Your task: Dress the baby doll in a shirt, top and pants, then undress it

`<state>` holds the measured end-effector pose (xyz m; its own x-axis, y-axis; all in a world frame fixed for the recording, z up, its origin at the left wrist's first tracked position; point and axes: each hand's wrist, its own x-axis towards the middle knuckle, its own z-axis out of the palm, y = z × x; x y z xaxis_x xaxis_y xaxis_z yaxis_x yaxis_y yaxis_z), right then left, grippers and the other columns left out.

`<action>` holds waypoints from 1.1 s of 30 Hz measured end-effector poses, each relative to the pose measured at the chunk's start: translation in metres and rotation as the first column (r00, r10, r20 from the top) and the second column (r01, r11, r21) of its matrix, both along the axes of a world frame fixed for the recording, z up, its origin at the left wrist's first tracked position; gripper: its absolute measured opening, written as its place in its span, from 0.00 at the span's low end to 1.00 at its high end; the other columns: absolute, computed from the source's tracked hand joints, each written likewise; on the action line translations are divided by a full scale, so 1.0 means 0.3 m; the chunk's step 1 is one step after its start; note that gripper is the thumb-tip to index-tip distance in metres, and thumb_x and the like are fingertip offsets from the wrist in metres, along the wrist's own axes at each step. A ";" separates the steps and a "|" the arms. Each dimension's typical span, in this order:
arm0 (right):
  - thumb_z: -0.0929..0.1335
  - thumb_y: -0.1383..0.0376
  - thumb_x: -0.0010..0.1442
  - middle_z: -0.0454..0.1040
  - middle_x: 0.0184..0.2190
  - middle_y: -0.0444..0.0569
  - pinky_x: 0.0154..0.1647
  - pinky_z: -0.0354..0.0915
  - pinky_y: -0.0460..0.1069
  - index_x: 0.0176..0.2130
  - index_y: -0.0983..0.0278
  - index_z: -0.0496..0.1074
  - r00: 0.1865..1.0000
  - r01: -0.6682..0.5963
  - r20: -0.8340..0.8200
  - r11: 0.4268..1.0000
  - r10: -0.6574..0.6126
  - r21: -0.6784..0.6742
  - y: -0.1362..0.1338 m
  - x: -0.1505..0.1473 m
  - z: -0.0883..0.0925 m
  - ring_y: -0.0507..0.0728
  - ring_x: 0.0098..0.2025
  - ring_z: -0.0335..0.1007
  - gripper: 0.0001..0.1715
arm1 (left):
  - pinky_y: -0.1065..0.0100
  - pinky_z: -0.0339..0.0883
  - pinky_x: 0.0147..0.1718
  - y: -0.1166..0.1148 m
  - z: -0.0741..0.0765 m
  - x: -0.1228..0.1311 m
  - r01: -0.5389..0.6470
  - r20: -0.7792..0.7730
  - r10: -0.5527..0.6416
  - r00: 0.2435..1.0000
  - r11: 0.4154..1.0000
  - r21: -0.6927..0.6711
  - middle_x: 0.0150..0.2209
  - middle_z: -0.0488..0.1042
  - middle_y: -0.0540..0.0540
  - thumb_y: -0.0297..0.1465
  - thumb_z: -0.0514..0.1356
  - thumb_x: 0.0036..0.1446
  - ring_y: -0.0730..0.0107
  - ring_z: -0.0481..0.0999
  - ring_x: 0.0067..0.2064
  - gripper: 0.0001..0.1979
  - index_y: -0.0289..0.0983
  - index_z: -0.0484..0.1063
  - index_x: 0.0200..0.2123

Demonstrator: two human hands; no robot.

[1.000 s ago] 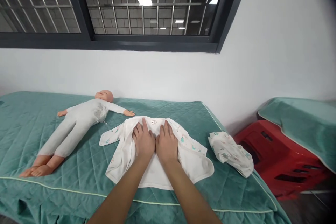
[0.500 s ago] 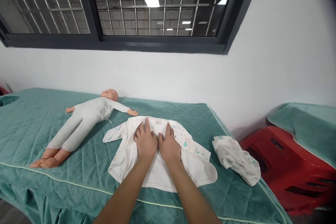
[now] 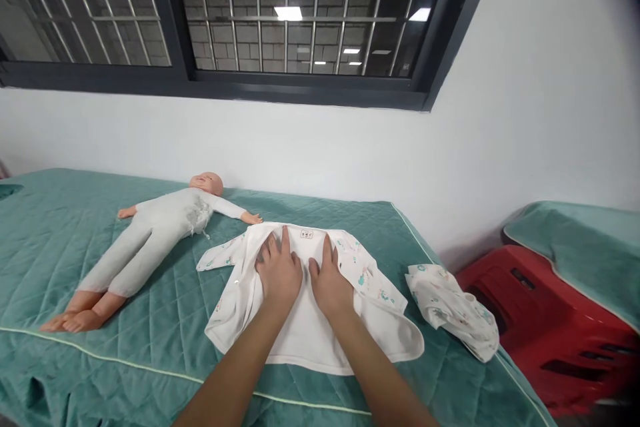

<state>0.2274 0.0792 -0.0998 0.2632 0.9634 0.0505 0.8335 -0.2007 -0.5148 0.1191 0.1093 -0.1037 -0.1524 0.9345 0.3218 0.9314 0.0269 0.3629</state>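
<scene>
From where I stand, the small white shirt [image 3: 310,330] lies on the green bedcover [image 3: 167,327], its front flaps turned out and the inside facing up. I'd judge the spreading mostly done; the flap on the left looks rumpled, so some flattening may be left. The left hand [image 3: 281,273] and right hand [image 3: 333,283] rest palm down on it, fingers loosely apart and clamped on nothing I can see. The shirt sits directly under both, its collar just beyond the fingertips, between the doll [image 3: 160,227] and a printed cloth bundle [image 3: 453,310].
</scene>
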 end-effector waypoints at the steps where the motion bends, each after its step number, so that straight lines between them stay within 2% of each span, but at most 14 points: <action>1: 0.52 0.51 0.68 0.46 0.71 0.58 0.46 0.68 0.58 0.72 0.57 0.32 1.000 -0.002 0.012 1.000 0.002 0.021 0.013 0.013 0.001 0.68 0.56 0.71 0.39 | 0.41 0.62 0.55 0.016 0.003 0.003 0.012 0.000 -0.012 1.000 1.000 -0.011 0.69 0.53 0.35 0.33 0.49 0.63 0.43 0.57 0.66 0.32 0.44 0.47 0.70; 4: 0.53 0.53 0.68 0.50 0.70 0.58 0.56 0.63 0.59 0.72 0.62 0.37 0.997 -0.004 0.074 0.997 -0.002 0.076 0.074 0.051 0.006 0.68 0.67 0.55 0.40 | 0.41 0.62 0.55 0.085 0.013 0.019 0.056 0.005 -0.056 0.998 0.997 -0.050 0.70 0.52 0.36 0.33 0.49 0.63 0.44 0.56 0.67 0.33 0.43 0.46 0.70; 6: 0.54 0.53 0.68 0.51 0.70 0.60 0.60 0.59 0.61 0.72 0.65 0.40 0.994 0.002 0.110 0.998 -0.008 0.060 0.131 0.075 0.008 0.68 0.69 0.49 0.40 | 0.42 0.63 0.55 0.141 0.016 0.036 0.083 0.005 -0.083 0.997 0.993 -0.083 0.70 0.51 0.36 0.33 0.49 0.62 0.44 0.55 0.67 0.34 0.42 0.46 0.70; 10: 0.55 0.53 0.68 0.52 0.69 0.61 0.64 0.53 0.63 0.71 0.67 0.42 0.989 0.014 0.148 1.000 -0.018 0.028 0.244 0.120 -0.004 0.69 0.70 0.47 0.40 | 0.42 0.63 0.56 0.240 -0.003 0.065 0.144 -0.013 -0.147 0.989 0.981 -0.127 0.70 0.50 0.37 0.34 0.48 0.62 0.45 0.54 0.68 0.34 0.39 0.46 0.70; 13: 0.53 0.52 0.68 0.50 0.70 0.59 0.66 0.50 0.64 0.71 0.67 0.40 0.986 0.009 0.166 0.999 -0.014 0.033 0.294 0.145 -0.028 0.70 0.71 0.44 0.41 | 0.41 0.60 0.58 0.279 -0.035 0.075 0.170 -0.020 -0.174 0.984 0.974 -0.147 0.70 0.50 0.38 0.36 0.45 0.64 0.45 0.54 0.68 0.32 0.39 0.47 0.70; 17: 0.52 0.49 0.68 0.49 0.70 0.59 0.66 0.49 0.65 0.72 0.66 0.38 0.984 0.025 0.175 1.000 -0.023 -0.012 0.318 0.159 -0.058 0.70 0.71 0.43 0.42 | 0.42 0.56 0.61 0.294 -0.063 0.077 0.167 -0.024 -0.174 0.984 0.970 -0.178 0.71 0.50 0.39 0.39 0.42 0.66 0.46 0.54 0.68 0.31 0.38 0.48 0.70; 23: 0.52 0.50 0.68 0.57 0.65 0.72 0.66 0.47 0.65 0.69 0.75 0.45 0.981 0.022 0.193 0.990 0.006 -0.141 0.339 0.157 -0.068 0.71 0.68 0.52 0.42 | 0.51 0.50 0.66 0.305 -0.066 0.079 0.171 0.005 -0.176 0.984 0.944 -0.284 0.68 0.56 0.36 0.42 0.37 0.66 0.51 0.55 0.69 0.34 0.30 0.49 0.69; 33: 0.52 0.50 0.69 0.60 0.63 0.75 0.64 0.51 0.64 0.69 0.78 0.43 0.980 -0.003 0.194 0.983 0.039 -0.184 0.328 0.154 -0.050 0.70 0.66 0.57 0.43 | 0.55 0.47 0.67 0.251 -0.068 0.080 0.157 -0.018 -0.167 0.986 0.955 -0.251 0.69 0.53 0.32 0.41 0.37 0.67 0.52 0.53 0.69 0.35 0.22 0.47 0.68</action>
